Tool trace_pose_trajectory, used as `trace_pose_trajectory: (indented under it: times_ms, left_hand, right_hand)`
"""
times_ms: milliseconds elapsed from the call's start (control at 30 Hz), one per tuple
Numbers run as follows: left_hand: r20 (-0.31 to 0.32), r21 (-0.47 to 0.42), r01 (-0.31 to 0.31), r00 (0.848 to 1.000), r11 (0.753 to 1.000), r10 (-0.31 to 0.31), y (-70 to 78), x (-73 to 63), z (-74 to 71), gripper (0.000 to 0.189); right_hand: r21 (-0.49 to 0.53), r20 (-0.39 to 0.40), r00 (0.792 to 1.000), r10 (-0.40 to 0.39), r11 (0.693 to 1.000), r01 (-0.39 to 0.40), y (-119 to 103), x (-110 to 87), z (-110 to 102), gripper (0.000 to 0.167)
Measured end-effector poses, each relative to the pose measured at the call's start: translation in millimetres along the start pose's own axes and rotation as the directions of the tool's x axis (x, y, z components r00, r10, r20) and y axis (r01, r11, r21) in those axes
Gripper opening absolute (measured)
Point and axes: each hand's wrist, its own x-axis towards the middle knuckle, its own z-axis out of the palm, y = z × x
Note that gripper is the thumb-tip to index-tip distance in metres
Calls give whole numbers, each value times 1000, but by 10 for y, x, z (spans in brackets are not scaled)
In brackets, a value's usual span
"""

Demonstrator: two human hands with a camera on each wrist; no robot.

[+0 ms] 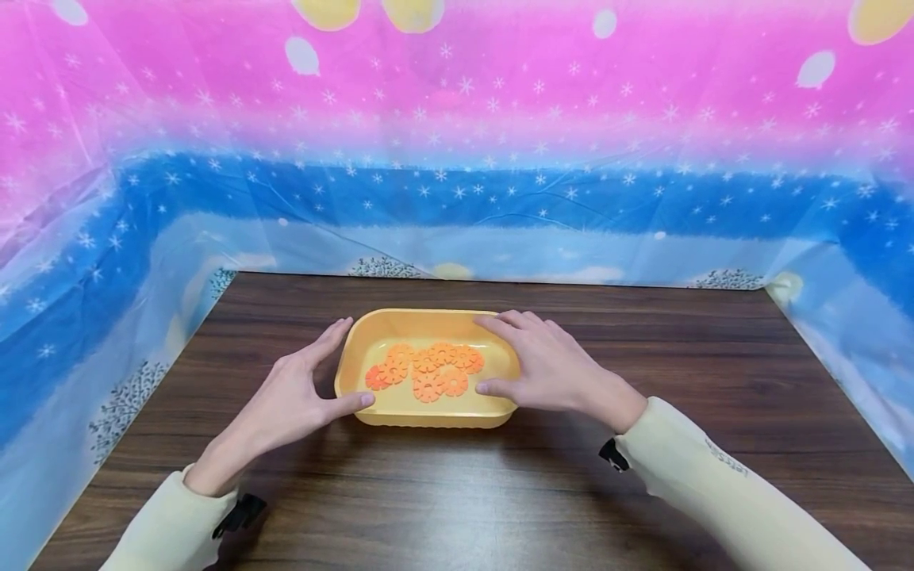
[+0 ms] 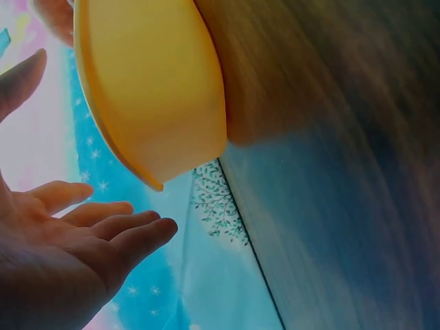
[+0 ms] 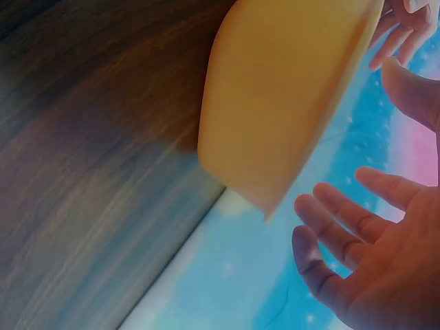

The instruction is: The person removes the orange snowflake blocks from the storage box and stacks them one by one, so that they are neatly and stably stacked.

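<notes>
A yellow plastic basin with rounded corners sits on the table, holding several flat orange notched discs spread over its floor. My left hand is at the basin's left end, fingers extended and thumb at the near left rim in the head view. In the left wrist view, a gap shows between that hand and the basin wall. Around the right end is my right hand, thumb and fingers spread. Its relaxed fingers stand off the basin wall in the right wrist view.
Dark wood-grain table lies under the basin. A pink and blue cloth printed with snowflakes and balloons hangs behind it and along both sides. Pale sleeves cover both forearms, with a black strap at the left wrist.
</notes>
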Motion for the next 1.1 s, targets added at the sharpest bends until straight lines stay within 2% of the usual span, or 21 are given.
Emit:
trace_pose_trajectory:
  times_ms: [167, 400, 633, 933, 1100]
  left_hand:
    - [27, -32, 29, 999, 999, -28, -16, -14, 24, 110]
    - [49, -77, 37, 998, 996, -33, -35, -23, 60, 110]
    - [48, -102, 42, 998, 994, -37, -65, -19, 84, 109]
    - [52, -130, 39, 998, 991, -32, -113, -5, 116, 109]
    - [62, -136, 41, 998, 990, -33, -139, -3, 120, 111]
  right_hand:
    - [63, 40, 999, -27, 998, 25, -39, 114, 75, 82]
    - [111, 58, 996, -63, 992, 56, -77, 265, 206, 78]
    - [138, 121, 991, -63, 989, 46, -119, 378, 321, 77]
    - [134, 189, 980, -58, 990, 33, -170, 484, 367, 69]
    - [179, 229, 971, -66, 984, 25, -174, 540, 380, 65]
